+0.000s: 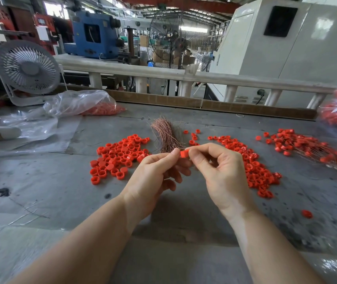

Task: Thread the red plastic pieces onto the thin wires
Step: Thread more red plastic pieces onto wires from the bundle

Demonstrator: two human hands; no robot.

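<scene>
Red piece (183, 154) pinched btwn both hands' fingers (196, 150).

You are facing a worn grey table (40, 181) with a brown board (184, 101) along its far edge. Behind it a pale railing (163, 75) on short posts crosses your view. A small white fan (28, 67) stands on your left, a large black pedestal fan (175, 41) further back. Beyond them you see a blue machine (93, 35), red cabinets (42, 27), and a big white machine housing (286, 44) on your right. Daylight comes in under a red steel roof (175, 2).
</scene>
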